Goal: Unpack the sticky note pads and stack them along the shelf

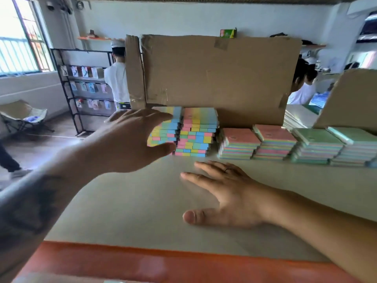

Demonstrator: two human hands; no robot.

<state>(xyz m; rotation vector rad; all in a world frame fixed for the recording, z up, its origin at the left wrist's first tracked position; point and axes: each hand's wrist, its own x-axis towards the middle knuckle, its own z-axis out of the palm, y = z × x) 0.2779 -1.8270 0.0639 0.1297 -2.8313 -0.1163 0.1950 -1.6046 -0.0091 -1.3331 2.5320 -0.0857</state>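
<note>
Two tall stacks of pastel multicolour sticky note pads stand at the back of the shelf [132, 211]: a left stack [166, 129] and a right stack [199, 131]. My left hand [130, 139] is spread open against the near-left side of the left stack, thumb low by its base and fingers near its top. My right hand [222, 195] lies flat and open, palm down, on the bare shelf surface in front of the stacks, holding nothing. Lower stacks of pink-topped pads [240, 142] and green-topped pads [318, 146] line the shelf to the right.
A tall cardboard sheet [220, 74] stands behind the stacks, and a cardboard box flap [350, 99] rises at the right. The shelf has an orange front edge [183, 262]. People in white stand beyond, near a black display rack [81, 88].
</note>
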